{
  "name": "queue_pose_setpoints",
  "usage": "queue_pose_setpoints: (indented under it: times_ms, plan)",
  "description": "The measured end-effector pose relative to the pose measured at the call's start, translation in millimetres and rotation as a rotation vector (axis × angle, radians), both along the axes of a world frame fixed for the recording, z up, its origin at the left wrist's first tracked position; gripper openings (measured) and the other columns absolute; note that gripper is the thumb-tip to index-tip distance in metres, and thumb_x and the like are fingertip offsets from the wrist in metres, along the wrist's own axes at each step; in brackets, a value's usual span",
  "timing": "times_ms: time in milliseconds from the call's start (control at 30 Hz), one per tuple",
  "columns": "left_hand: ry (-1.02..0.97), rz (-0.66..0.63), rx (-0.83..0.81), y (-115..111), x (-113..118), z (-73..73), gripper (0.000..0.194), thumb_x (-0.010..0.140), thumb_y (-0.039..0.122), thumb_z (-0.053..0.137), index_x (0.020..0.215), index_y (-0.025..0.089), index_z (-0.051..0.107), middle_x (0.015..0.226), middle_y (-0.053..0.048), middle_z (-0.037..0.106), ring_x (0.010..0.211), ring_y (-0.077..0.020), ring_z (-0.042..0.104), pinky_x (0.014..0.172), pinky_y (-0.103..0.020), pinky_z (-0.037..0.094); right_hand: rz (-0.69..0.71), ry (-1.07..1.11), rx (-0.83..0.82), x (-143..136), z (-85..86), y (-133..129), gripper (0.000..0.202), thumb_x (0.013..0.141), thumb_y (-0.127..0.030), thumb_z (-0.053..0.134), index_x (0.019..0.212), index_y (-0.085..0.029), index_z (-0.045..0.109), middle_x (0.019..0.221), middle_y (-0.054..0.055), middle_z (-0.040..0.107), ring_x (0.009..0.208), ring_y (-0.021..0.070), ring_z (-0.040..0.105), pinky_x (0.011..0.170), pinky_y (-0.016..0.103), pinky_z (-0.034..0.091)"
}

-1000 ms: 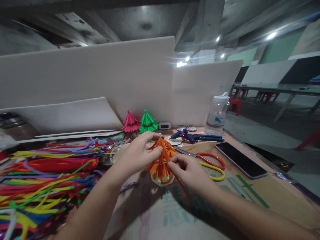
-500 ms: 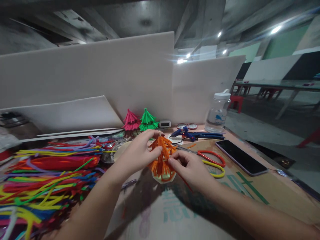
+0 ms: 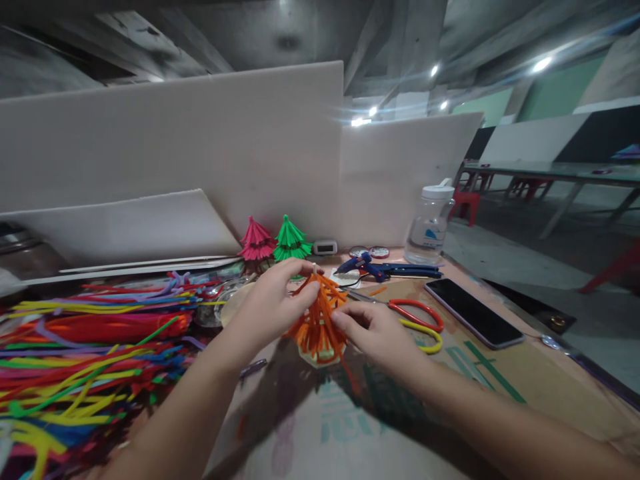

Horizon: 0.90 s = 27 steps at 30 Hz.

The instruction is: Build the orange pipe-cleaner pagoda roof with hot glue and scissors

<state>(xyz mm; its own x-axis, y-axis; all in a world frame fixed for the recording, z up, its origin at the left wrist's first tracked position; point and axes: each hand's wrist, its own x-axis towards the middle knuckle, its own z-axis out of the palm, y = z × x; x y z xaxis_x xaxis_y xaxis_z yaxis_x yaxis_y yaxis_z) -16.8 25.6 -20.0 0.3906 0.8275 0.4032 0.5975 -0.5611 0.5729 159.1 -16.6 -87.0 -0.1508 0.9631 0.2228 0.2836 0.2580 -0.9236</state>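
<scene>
Here you are, working with both hands over the cardboard (image 3: 310, 433), and the orange tree (image 3: 320, 327) is standing right in the middle, between your hands, near the front of the scissors. Your left hand (image 3: 277, 293) is reaching in from the side and grasping the tree near its tip, thumb lying on the front, fingers curling round the top. Your right hand (image 3: 375, 327) is pinching at the tree's right flank with thumb and forefinger; which strand those fingertips are gripping, you cannot tell from here. A reddish-orange strand (image 3: 351, 377) is trailing down below that hand, and a pale base (image 3: 323, 359) is showing under the orange fringe.

Behind, a pink tree (image 3: 257, 241) and a green tree (image 3: 292, 243) are standing side by side before the white boards (image 3: 200, 147). To your right, the scissors (image 3: 423, 304) are lying with red and yellow handles towards the phone (image 3: 473, 313), and the blue glue gun (image 3: 364, 265) is resting beyond them, the water bottle (image 3: 429, 230) standing farther back. On your left, colourful fuzzy stems (image 3: 95, 353) are spreading in a heap.
</scene>
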Motion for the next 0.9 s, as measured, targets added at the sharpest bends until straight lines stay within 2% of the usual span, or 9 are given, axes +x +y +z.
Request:
queue_pose_setpoints:
  times_ms: [133,367,533,700,900]
  plan:
    - [0.000,-0.014,0.052,-0.1,1.7,-1.1,0.021,0.084,0.027,0.055,0.099,0.018,0.067,0.105,-0.006,0.071,0.100,-0.0219,0.065,0.093,-0.034,0.050,0.029,-0.021,-0.016,-0.4,3.2,-1.7,0.027,0.089,-0.032,0.053,0.075,-0.018,0.071,0.068,0.001,0.067,0.060,0.0136,0.056,0.055,0.024,0.038]
    - [-0.004,-0.005,0.039,0.0,1.6,-1.6,0.021,0.083,0.027,0.056,0.099,0.018,0.067,0.103,-0.005,0.070,0.097,-0.0210,0.065,0.089,-0.032,0.051,0.023,-0.007,-0.026,0.7,3.6,-0.4,0.024,0.088,-0.031,0.054,0.076,-0.017,0.071,0.065,0.000,0.063,0.057,0.0120,0.050,0.051,0.023,0.034]
    - [0.001,-0.005,0.058,1.0,1.9,-2.6,0.022,0.084,0.030,0.056,0.099,0.019,0.067,0.103,-0.005,0.071,0.097,-0.0214,0.065,0.091,-0.033,0.051,0.025,-0.025,-0.099,-0.3,6.1,0.5,0.021,0.084,-0.034,0.062,0.075,-0.016,0.071,0.063,-0.001,0.059,0.057,0.0115,0.048,0.053,0.023,0.034]
    - [0.007,0.004,0.035,1.2,2.6,-1.1,0.023,0.084,0.029,0.056,0.100,0.018,0.067,0.105,-0.005,0.071,0.098,-0.0214,0.065,0.091,-0.033,0.050,0.073,0.050,-0.218,-1.3,9.1,0.3,0.015,0.084,-0.023,0.060,0.073,-0.017,0.068,0.063,-0.003,0.059,0.054,0.0101,0.047,0.051,0.022,0.033]
    - [0.051,-0.003,0.037,2.0,-2.0,0.8,0.024,0.086,0.032,0.056,0.103,0.019,0.066,0.109,-0.006,0.070,0.103,-0.0236,0.064,0.094,-0.036,0.049,0.031,0.063,-0.177,0.9,4.2,0.5,0.014,0.083,-0.025,0.063,0.074,-0.016,0.068,0.065,-0.002,0.061,0.057,0.0108,0.050,0.054,0.023,0.036]
